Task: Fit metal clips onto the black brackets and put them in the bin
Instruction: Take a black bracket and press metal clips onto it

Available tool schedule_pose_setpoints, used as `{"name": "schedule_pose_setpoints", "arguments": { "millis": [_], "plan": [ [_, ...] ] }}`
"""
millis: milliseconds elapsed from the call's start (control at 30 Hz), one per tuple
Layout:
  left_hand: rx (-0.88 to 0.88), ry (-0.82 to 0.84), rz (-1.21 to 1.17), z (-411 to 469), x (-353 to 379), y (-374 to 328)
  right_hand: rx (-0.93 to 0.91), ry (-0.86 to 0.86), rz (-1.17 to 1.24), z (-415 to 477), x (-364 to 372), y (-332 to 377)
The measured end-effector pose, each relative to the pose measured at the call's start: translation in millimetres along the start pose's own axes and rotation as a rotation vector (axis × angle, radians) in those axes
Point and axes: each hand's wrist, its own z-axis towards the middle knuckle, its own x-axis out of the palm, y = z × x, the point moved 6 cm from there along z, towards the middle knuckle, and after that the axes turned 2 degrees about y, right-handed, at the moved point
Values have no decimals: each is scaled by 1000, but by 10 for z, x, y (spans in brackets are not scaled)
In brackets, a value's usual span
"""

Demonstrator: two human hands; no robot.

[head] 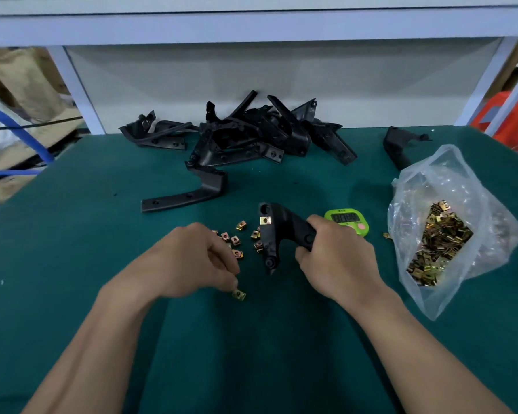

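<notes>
A black bracket (pixel 277 234) with one clip (pixel 265 220) fitted is clasped in the right hand (pixel 338 258); a loose clip (pixel 239 294) is pinched by the left hand (pixel 192 258) above the green surface (pixel 72 234).

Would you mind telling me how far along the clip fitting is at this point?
Done: the bracket in the right hand already carries one clip near its top end. In hand: the left hand pinches another clip just above the mat. Left: a few loose clips lie on the mat, and a pile of brackets waits at the back. No bin is in view.
</notes>
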Motion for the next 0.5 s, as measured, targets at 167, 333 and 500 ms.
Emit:
{"name": "schedule_pose_setpoints", "arguments": {
  "millis": [167,333,500],
  "plan": [
    [-12,29,90,-83,188,12,-3,21,-22,-3,25,4],
    [27,-27,47,-39,227,0,-7,28,-3,1,27,26],
    [115,-375,-275,2,262,-177,38,1,53,26,1,-53]
  ]
}}
